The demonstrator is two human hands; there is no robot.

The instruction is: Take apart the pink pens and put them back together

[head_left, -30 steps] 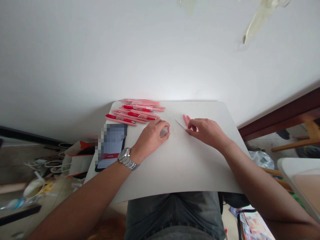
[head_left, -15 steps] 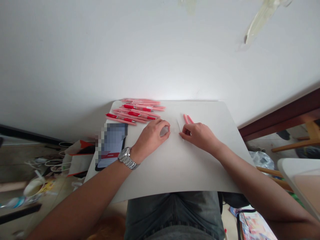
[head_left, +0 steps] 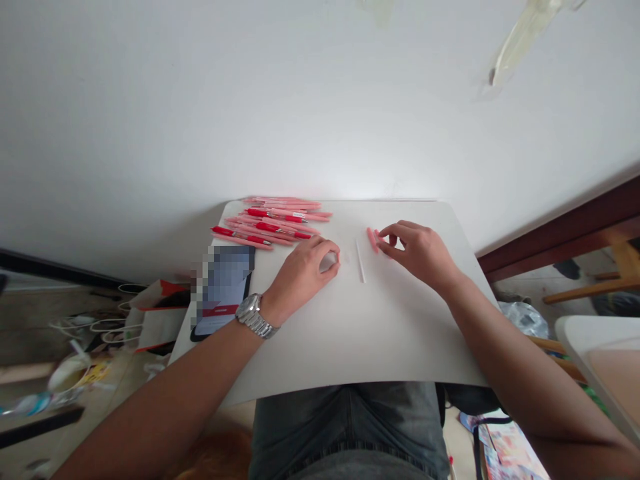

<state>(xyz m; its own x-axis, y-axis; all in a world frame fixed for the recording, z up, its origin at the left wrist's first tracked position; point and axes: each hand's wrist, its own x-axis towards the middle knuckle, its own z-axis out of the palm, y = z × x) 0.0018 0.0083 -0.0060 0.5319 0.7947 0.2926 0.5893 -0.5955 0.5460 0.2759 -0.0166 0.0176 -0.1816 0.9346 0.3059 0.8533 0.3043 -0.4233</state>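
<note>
My left hand [head_left: 313,262] rests on the white table [head_left: 345,333], thumb and fingers curled into a closed ring. Whatever lies between its fingertips, if anything, is too small to make out. To the right, my right hand [head_left: 417,253] pinches one of two short pink pen barrel pieces [head_left: 379,238]. Beside it on the table lies the other pink pen barrel piece [head_left: 371,239]. A thin white pen refill [head_left: 361,261] lies between my two hands, touched by neither. Past my left hand is a pile of pink pens [head_left: 280,227] with several red ones among them.
A phone [head_left: 223,293] lies at the table's left edge, beside my left forearm. The white wall [head_left: 340,120] rises directly behind the table. On the right stands another white-edged surface [head_left: 590,333], and bags and cables [head_left: 120,327] crowd the floor at left.
My right hand has let go of the white refill, leaving it on the table, and moved right and away from me to a pink barrel piece. My left hand stays put.
</note>
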